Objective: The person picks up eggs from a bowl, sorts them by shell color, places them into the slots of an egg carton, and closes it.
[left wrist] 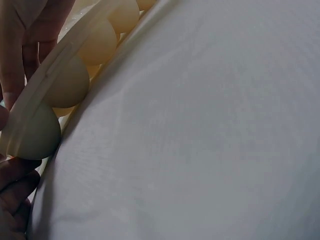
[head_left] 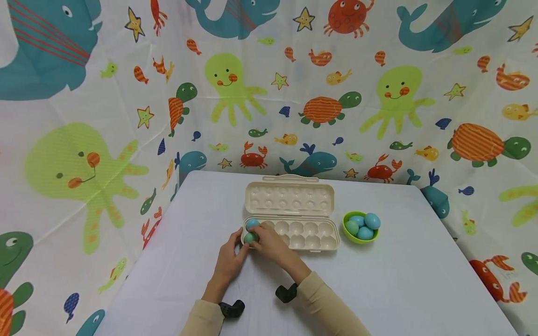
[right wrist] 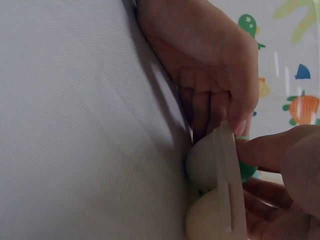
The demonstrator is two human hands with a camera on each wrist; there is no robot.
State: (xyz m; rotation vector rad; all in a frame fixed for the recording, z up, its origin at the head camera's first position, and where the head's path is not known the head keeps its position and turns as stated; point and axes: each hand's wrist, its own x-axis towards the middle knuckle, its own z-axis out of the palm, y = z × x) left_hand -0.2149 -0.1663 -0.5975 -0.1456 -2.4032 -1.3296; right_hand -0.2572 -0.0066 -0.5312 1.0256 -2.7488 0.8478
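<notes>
A cream egg carton lies on the table with its lid folded back, away from me. At its left end my left hand grips the side, the thumb on the near corner. My right hand reaches across and pinches a green egg in the near left cup. In the right wrist view, the thumb presses on that green egg just above the rim. Behind it, a blue egg sits in the far left cup. The right hand partly hides the neighbouring cups.
Right of the carton stands a lime-green bowl holding several blue eggs and a green one. A white cloth covers the table. Sea-animal fabric hangs behind and at the sides.
</notes>
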